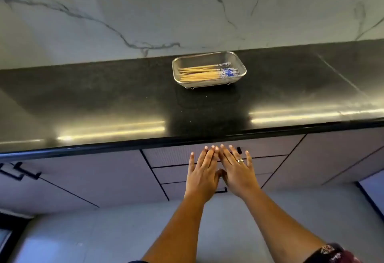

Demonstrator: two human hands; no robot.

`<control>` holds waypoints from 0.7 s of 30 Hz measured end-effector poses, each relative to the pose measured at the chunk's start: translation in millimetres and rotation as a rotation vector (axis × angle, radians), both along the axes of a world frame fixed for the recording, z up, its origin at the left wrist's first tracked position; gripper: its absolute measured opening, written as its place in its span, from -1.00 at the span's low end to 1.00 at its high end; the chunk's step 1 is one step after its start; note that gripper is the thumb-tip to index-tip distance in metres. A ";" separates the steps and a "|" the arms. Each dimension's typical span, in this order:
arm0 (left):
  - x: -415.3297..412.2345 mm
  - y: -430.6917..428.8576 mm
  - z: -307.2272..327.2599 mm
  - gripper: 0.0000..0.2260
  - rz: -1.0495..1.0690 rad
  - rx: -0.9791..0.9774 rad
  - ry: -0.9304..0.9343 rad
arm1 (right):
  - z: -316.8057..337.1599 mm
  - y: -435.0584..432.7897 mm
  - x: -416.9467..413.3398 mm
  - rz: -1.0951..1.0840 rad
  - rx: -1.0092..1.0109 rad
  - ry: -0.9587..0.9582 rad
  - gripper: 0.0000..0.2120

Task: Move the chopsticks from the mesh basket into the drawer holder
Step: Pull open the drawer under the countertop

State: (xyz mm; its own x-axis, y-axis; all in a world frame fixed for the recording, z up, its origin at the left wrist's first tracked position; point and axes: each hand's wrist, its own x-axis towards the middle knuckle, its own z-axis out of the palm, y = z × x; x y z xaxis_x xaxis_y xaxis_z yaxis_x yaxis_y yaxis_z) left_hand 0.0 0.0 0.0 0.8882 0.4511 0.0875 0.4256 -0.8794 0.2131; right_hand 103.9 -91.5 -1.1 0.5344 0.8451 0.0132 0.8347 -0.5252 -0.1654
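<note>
A rectangular metal mesh basket (208,84) stands on the black countertop (104,100) near the back wall. Several bamboo chopsticks (199,73) with blue-and-white patterned ends lie in it, pointing left to right. Below the counter edge, my left hand (202,171) and my right hand (236,169) are held side by side with straight, spread fingers in front of the top drawer front (166,155). Neither hand holds anything. A ring sits on my right hand. The drawers are closed, so the holder inside is hidden.
A stack of grey drawers (172,174) runs under the counter, with cabinet doors on both sides. Dark handles (20,172) show at the far left. A marble-look wall (187,9) rises behind the counter. Pale floor lies below.
</note>
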 end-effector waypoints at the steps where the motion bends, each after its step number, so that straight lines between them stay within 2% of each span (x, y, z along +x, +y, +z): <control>1: 0.6 2.0 -4.0 -0.44 0.009 0.006 0.033 | -3.1 0.2 -1.3 -0.016 -0.033 0.020 -0.39; 6: 16.4 17.3 -31.9 -0.43 -0.026 0.005 0.218 | -25.5 9.2 10.2 -0.086 -0.208 0.087 -0.38; 13: 42.1 23.6 -64.0 -0.34 -0.049 -0.172 0.422 | -46.5 23.5 41.7 -0.182 -0.476 0.241 -0.34; 21: 67.7 36.7 -74.6 -0.26 0.018 -0.208 0.460 | -59.5 36.9 57.2 -0.180 -0.466 0.284 -0.25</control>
State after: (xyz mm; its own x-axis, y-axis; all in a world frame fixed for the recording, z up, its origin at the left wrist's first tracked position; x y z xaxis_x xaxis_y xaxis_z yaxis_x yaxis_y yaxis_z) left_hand 67.7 36.7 -74.6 0.8058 0.4326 -0.4045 0.5310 -0.8301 0.1700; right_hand 161.1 -54.6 -60.6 0.5985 0.6225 -0.5044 0.6821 -0.7261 -0.0869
